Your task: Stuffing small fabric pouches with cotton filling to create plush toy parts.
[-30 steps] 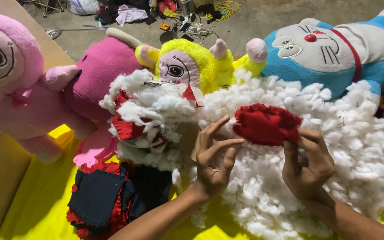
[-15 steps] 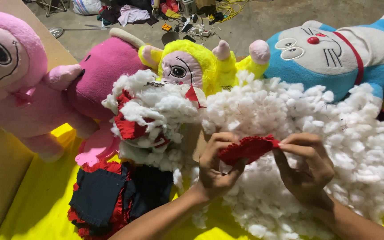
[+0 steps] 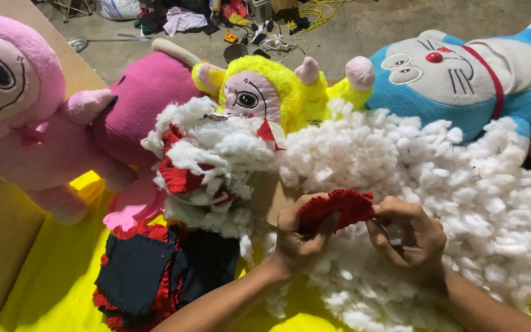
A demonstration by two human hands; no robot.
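**Two hands gripping a red plush piece over a heap of white stuffing**

Nearest the camera, the left hand (image 3: pixel 299 237) and right hand (image 3: pixel 410 243) meet low in the middle. The fingers (image 3: pixel 394 209) of both are curled closed around a small red plush piece (image 3: pixel 338 208), held between them just above a large heap of white stuffing (image 3: pixel 437 184). To the left lies a limp red and navy doll skin (image 3: pixel 149 276) on a yellow sheet (image 3: pixel 56 276), partly packed with stuffing. Further back sit a pink plush toy (image 3: pixel 13 117), a magenta plush (image 3: pixel 145 92), a yellow plush doll (image 3: pixel 265 92) and a blue cat plush (image 3: pixel 462 74). Beyond them, a cluttered concrete floor (image 3: pixel 364 31).
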